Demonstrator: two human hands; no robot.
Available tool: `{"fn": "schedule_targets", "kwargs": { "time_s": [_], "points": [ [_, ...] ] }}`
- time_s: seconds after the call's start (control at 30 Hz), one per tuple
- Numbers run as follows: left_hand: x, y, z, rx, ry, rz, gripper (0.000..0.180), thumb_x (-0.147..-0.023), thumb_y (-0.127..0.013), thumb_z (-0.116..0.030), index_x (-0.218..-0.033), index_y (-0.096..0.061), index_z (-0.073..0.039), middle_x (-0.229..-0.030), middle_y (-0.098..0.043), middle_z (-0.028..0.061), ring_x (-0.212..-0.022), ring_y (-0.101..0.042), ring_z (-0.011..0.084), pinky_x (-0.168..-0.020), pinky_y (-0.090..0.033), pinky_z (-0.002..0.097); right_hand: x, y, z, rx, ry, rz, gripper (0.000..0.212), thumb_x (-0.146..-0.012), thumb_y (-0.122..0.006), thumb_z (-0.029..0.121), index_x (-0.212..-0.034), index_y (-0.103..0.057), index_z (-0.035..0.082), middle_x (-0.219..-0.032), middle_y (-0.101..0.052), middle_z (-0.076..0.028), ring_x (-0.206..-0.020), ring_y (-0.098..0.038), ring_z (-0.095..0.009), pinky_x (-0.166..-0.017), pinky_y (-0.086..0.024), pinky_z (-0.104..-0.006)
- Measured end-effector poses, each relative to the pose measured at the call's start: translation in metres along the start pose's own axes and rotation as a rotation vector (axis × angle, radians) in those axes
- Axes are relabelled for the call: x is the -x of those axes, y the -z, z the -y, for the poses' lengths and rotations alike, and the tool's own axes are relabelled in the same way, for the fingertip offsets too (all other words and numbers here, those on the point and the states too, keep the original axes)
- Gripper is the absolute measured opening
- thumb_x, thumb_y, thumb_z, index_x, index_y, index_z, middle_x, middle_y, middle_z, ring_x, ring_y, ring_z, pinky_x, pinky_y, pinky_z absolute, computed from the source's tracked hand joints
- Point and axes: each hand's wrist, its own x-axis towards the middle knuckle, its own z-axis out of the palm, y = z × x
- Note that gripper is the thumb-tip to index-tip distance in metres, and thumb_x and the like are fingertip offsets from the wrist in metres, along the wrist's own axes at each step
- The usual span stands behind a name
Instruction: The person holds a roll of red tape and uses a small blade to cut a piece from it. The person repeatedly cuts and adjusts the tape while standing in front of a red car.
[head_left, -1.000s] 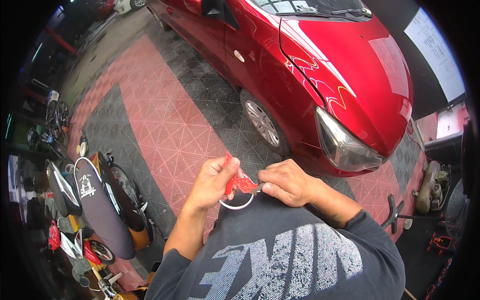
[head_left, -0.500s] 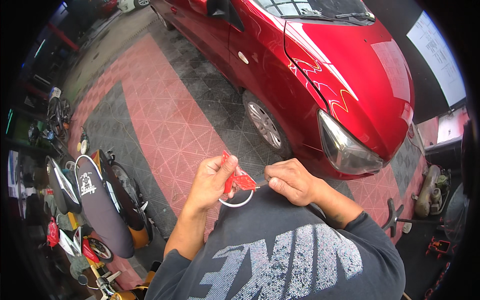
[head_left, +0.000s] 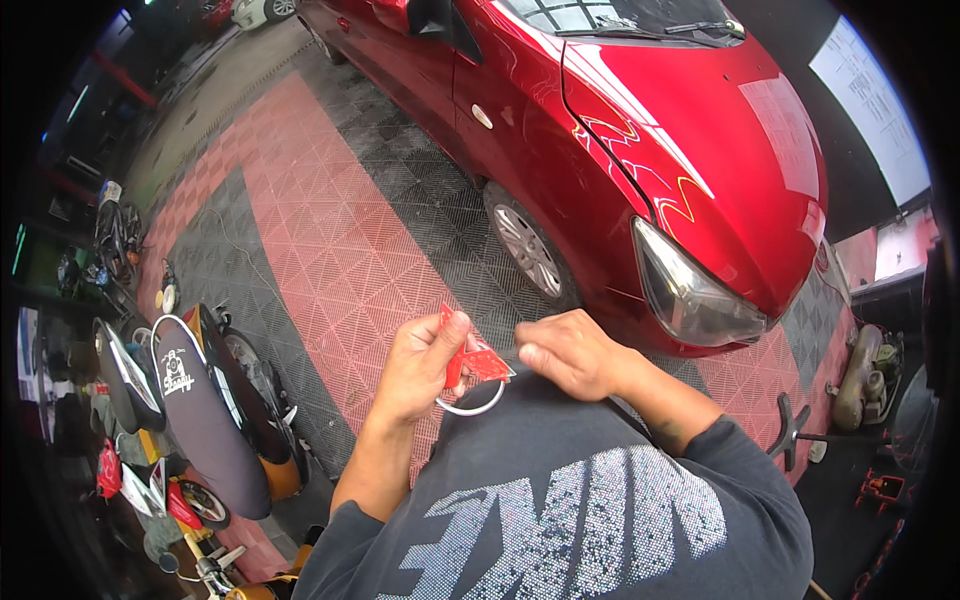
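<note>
A flat red piece (head_left: 487, 365) is held up in front of the belly by the left hand (head_left: 418, 362). It is pinched by the fingers, with the thumb pressed on top, perhaps so that it is kept from slipping. A thin pale loop (head_left: 472, 412) is seen curving under the same hand; whether it is joined to the red piece cannot be told. The red piece is turned with its wide end out to the side, maybe so that it can be reached by the right hand (head_left: 572, 355).

The right hand is held just beside that end, with its fingers curled in. The fingertips are blurred, so whether anything thin is pinched there cannot be told. Both hands are kept close to the dark shirt (head_left: 520, 435), which may make small parts easier to see.

A shiny red car (head_left: 700, 150) is parked ahead on the red and grey floor tiles (head_left: 340, 260).

Big pale letters are printed across the shirt. A white picture and a word are shown on the dark bike seat (head_left: 208, 425) at the left. A white sheet (head_left: 868, 110) is put up at the right, but its marks are too small to be read. Tiny pale marks are seen on the red piece too, and these cannot be read.
</note>
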Motion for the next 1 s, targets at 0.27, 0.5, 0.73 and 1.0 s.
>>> {"fn": "schedule_targets", "kwargs": {
  "time_s": [0.27, 0.5, 0.73, 1.0],
  "points": [
    [-0.012, -0.006, 0.01, 0.243, 0.021, -0.243, 0.036, -0.113, -0.06, -0.038, -0.104, -0.065, -0.004, -0.077, -0.068, 0.0068, -0.056, -0.065, 0.0137, -0.047, -0.051, 0.0242, 0.003, -0.018, -0.012, -0.498, -0.311, -0.238, 0.039, -0.117, -0.041, 0.032, -0.104, -0.059, 0.001, -0.077, -0.057, -0.012, -0.073, -0.061, -0.026, -0.073, -0.048, -0.0426],
    [-0.011, -0.013, 0.015, 0.319, 0.079, -0.24, 0.033, -0.112, -0.061, -0.038, -0.109, -0.063, -0.006, -0.076, -0.065, 0.0042, -0.056, -0.063, 0.0139, -0.046, -0.046, 0.0232, 0.003, -0.01, 0.005, -0.321, -0.231, -0.331, 0.02, -0.113, -0.052, 0.017, -0.107, -0.061, 0.0, -0.079, -0.06, -0.013, -0.067, -0.063, -0.023, -0.065, -0.049, -0.0361],
    [-0.012, -0.018, 0.012, 0.312, -0.005, -0.235, 0.032, -0.113, -0.06, -0.036, -0.106, -0.064, -0.006, -0.074, -0.062, 0.0028, -0.049, -0.05, 0.0086, -0.043, -0.038, 0.0219, -0.009, -0.017, 0.017, -0.066, -0.077, -0.426, 0.009, -0.108, -0.061, 0.009, -0.109, -0.064, 0.0, -0.085, -0.068, -0.018, -0.073, -0.07, -0.037, -0.066, -0.054, -0.0436],
    [-0.012, -0.023, 0.01, 0.363, -0.004, -0.223, 0.03, -0.114, -0.058, -0.034, -0.108, -0.062, -0.004, -0.075, -0.062, 0.0046, -0.048, -0.047, 0.0087, -0.042, -0.037, 0.0225, -0.009, -0.02, 0.013, -0.029, -0.089, -0.415, 0.01, -0.106, -0.064, 0.011, -0.11, -0.066, 0.002, -0.086, -0.069, -0.018, -0.075, -0.071, -0.037, -0.066, -0.055, -0.0439]
  ]
}}
